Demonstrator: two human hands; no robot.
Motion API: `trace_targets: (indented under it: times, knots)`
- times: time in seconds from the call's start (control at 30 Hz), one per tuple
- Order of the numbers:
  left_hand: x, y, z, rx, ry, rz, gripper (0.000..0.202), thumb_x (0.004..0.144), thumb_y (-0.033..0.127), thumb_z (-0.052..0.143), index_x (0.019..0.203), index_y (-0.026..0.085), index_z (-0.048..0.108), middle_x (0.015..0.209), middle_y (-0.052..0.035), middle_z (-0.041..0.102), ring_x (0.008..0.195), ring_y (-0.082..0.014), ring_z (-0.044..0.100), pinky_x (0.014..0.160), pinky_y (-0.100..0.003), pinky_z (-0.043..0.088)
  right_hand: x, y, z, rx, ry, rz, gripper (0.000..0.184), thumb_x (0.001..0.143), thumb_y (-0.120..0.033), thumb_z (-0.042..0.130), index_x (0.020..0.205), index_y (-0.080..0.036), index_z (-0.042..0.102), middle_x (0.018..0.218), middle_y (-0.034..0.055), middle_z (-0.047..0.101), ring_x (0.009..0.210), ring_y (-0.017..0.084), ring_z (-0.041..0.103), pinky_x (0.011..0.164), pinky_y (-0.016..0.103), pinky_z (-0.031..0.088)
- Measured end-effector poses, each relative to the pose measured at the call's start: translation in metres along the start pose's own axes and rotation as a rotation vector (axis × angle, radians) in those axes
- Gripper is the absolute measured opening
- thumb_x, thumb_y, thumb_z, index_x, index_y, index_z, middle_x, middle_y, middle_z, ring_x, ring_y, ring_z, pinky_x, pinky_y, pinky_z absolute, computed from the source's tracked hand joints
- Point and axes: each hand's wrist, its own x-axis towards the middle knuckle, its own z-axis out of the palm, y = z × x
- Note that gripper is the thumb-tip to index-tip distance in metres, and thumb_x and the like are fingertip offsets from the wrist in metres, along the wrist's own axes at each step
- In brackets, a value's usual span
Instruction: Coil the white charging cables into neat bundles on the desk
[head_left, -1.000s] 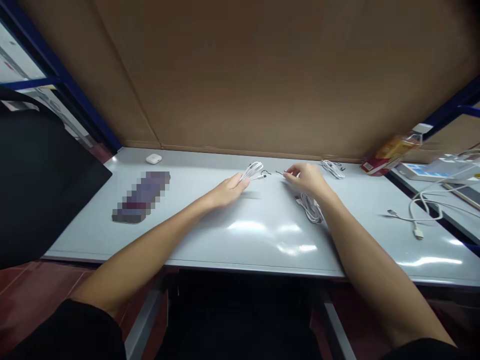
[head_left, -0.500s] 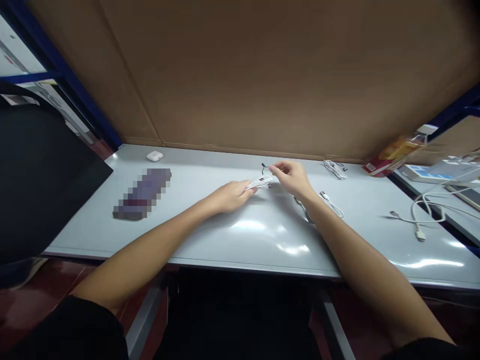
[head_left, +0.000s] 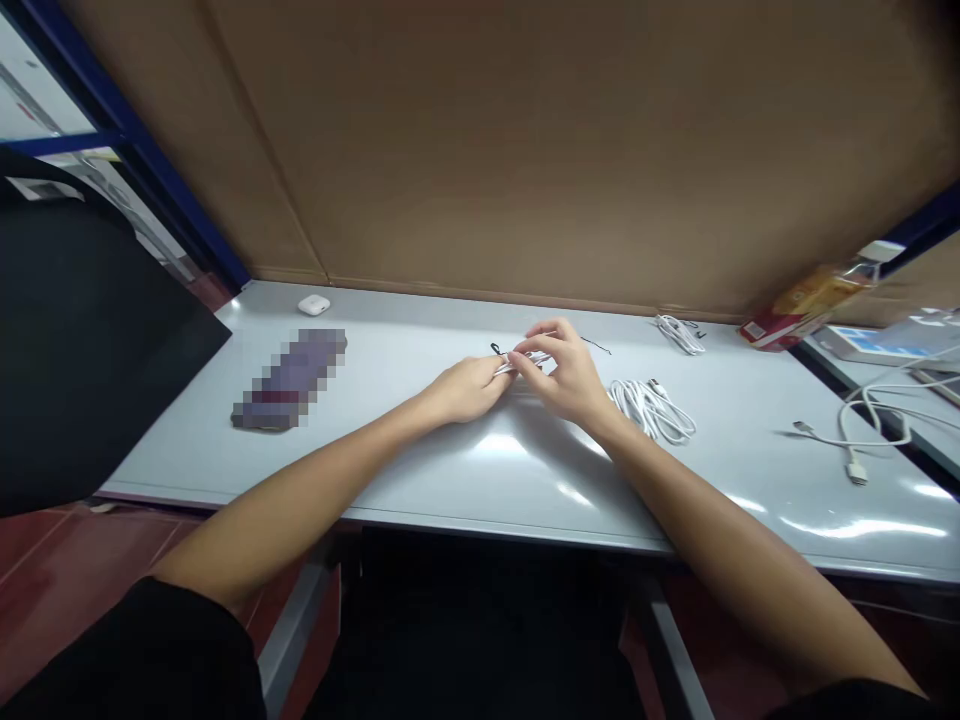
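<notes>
At twelve o'clock, the left hand (head_left: 466,390) pinches a bundled white cable (head_left: 504,366); the right hand (head_left: 564,375) closes narrowly on it, beside a black twist tie (head_left: 495,348).

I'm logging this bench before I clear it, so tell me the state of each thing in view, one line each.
Left hand: holding a small white cable bundle.
Right hand: fingers pinching the same bundle.
Large white cable coil: loosely coiled, lying flat.
Small white cable coil: bundled, lying flat.
Loose white cable: uncoiled, spread out.
White earbud case: lid shut.
Plastic bottle: tilted, not upright.
</notes>
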Motion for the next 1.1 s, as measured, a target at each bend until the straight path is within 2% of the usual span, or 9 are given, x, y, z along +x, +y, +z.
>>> trace_targets:
  times: [0.1, 0.2, 0.3, 0.37, 0.47, 0.63, 0.77, 0.93, 1.1]
  knots:
    - [0.002, 0.001, -0.003, -0.124, 0.014, -0.017, 0.034, 0.104, 0.044, 0.037, 0.089, 0.022, 0.059, 0.099, -0.0060, 0.070, 0.091, -0.0252, 0.061, 0.082, -0.035, 0.043, -0.001, 0.001, 0.003, 0.027, 0.048, -0.003, 0.017, 0.093, -0.037, 0.067, 0.086, -0.025, 0.077, 0.123, 0.0122, 0.058, 0.110, 0.029, 0.064, 0.089, 0.046, 0.058]
    - [0.005, 0.000, -0.006, -0.253, 0.027, -0.095, 0.037, 0.102, 0.049, 0.044, 0.080, 0.022, 0.055, 0.084, -0.0048, 0.062, 0.078, -0.0215, 0.055, 0.072, -0.033, 0.041, -0.002, -0.001, 0.004, 0.044, 0.094, -0.040, 0.017, 0.092, -0.038, 0.069, 0.082, -0.026, 0.077, 0.126, 0.0117, 0.058, 0.113, 0.029, 0.064, 0.099, 0.051, 0.055]
    - [0.009, -0.002, -0.008, -0.510, 0.011, -0.231, 0.031, 0.097, 0.044, 0.054, 0.075, 0.022, 0.049, 0.066, 0.0005, 0.043, 0.058, -0.0145, 0.037, 0.055, -0.029, 0.028, -0.001, -0.003, 0.004, 0.032, 0.100, -0.090, 0.016, 0.090, -0.035, 0.071, 0.079, -0.025, 0.075, 0.129, 0.0115, 0.058, 0.122, 0.030, 0.061, 0.109, 0.054, 0.049]
    - [0.012, -0.003, -0.010, -0.654, -0.002, -0.306, 0.029, 0.097, 0.041, 0.048, 0.075, 0.022, 0.048, 0.062, 0.0037, 0.030, 0.051, -0.0120, 0.024, 0.049, -0.028, 0.019, -0.001, -0.002, 0.004, 0.025, 0.096, -0.102, 0.014, 0.090, -0.033, 0.070, 0.079, -0.024, 0.074, 0.131, 0.0117, 0.058, 0.125, 0.031, 0.060, 0.112, 0.054, 0.047]
    - [0.013, -0.002, -0.011, -0.775, 0.006, -0.337, 0.038, 0.101, 0.048, 0.038, 0.076, 0.021, 0.048, 0.061, 0.0057, 0.022, 0.047, -0.0098, 0.015, 0.046, -0.026, 0.012, -0.002, 0.001, 0.004, 0.022, 0.087, -0.085, 0.015, 0.091, -0.034, 0.069, 0.081, -0.024, 0.074, 0.131, 0.0118, 0.058, 0.125, 0.030, 0.059, 0.111, 0.051, 0.047]
    - [0.014, -0.001, -0.010, -0.936, 0.059, -0.263, 0.048, 0.097, 0.061, 0.056, 0.075, 0.019, 0.049, 0.061, 0.0084, 0.022, 0.044, -0.0049, 0.014, 0.042, -0.019, 0.011, -0.002, 0.002, 0.004, 0.145, 0.080, 0.057, 0.020, 0.087, -0.042, 0.075, 0.082, -0.023, 0.079, 0.126, 0.0126, 0.062, 0.124, 0.031, 0.060, 0.098, 0.046, 0.054]
    - [0.013, -0.003, -0.009, -1.070, 0.010, -0.218, 0.050, 0.099, 0.060, 0.055, 0.072, 0.018, 0.048, 0.059, 0.0083, 0.022, 0.043, -0.0043, 0.015, 0.041, -0.018, 0.012, 0.000, -0.007, 0.001, 0.464, -0.088, 0.253, 0.024, 0.082, -0.045, 0.078, 0.076, -0.022, 0.077, 0.110, 0.0090, 0.073, 0.107, 0.027, 0.068, 0.092, 0.042, 0.055]
    - [0.012, -0.002, -0.006, -1.084, -0.060, -0.215, 0.052, 0.098, 0.063, 0.055, 0.070, 0.020, 0.045, 0.058, 0.0083, 0.020, 0.044, -0.0054, 0.013, 0.042, -0.021, 0.010, 0.002, -0.013, -0.003, 0.696, -0.165, 0.372, 0.020, 0.075, -0.039, 0.083, 0.070, -0.021, 0.074, 0.087, 0.0044, 0.078, 0.091, 0.023, 0.071, 0.091, 0.041, 0.055]
    - [0.014, -0.007, 0.000, -0.747, 0.107, -0.140, 0.055, 0.099, 0.066, 0.051, 0.069, 0.019, 0.051, 0.057, 0.0053, 0.027, 0.047, -0.0086, 0.021, 0.046, -0.024, 0.015, 0.001, -0.008, -0.002, 0.641, -0.147, 0.401, 0.014, 0.077, -0.034, 0.080, 0.079, -0.020, 0.082, 0.087, 0.0061, 0.080, 0.091, 0.023, 0.073, 0.092, 0.039, 0.055]
